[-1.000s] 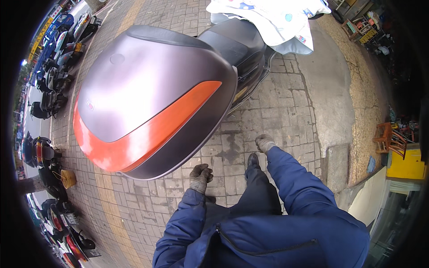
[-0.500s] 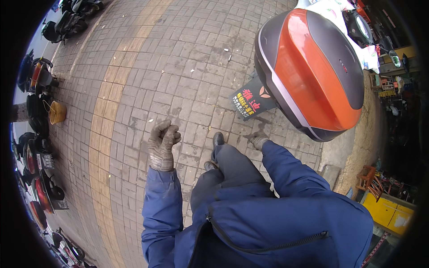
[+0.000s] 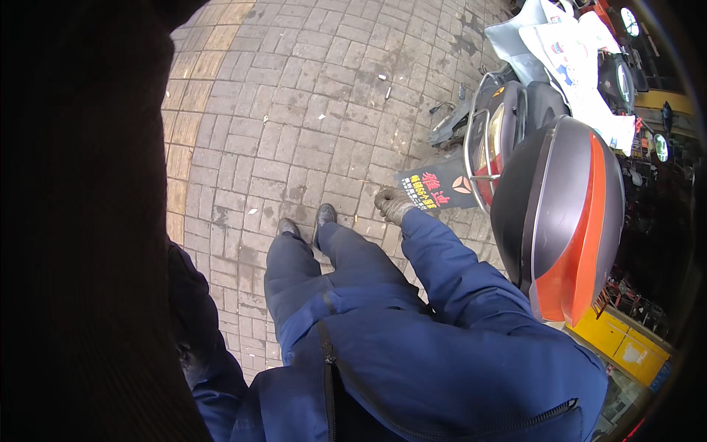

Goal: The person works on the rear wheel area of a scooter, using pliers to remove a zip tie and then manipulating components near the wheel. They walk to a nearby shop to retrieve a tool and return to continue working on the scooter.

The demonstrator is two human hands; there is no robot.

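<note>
My right hand [image 3: 394,205] wears a grey knit work glove and hangs in front of my right side. Its fingers are curled in, and nothing shows in them. Just beyond it is a dark mud flap [image 3: 460,190] with coloured lettering, at the tail of a parked scooter [image 3: 508,121]. An orange and dark-grey rear box [image 3: 541,214] stands to the right of my forearm. My left sleeve [image 3: 195,331] rises into a large dark shape that blocks the left of the view. Within that shape I cannot make out my left hand's fingers.
White and pale bags [image 3: 563,55] cover the scooter's front. A metal rail [image 3: 475,147] curves round its tail. Brick paving [image 3: 294,132] with a yellowish strip [image 3: 195,96] runs ahead. A yellow cabinet [image 3: 618,342] stands at the lower right, near dark shop clutter.
My left arm has come up, and a dark shape now hides the left side. The box appears farther right, more of the scooter shows, and my right fingers are curled.
</note>
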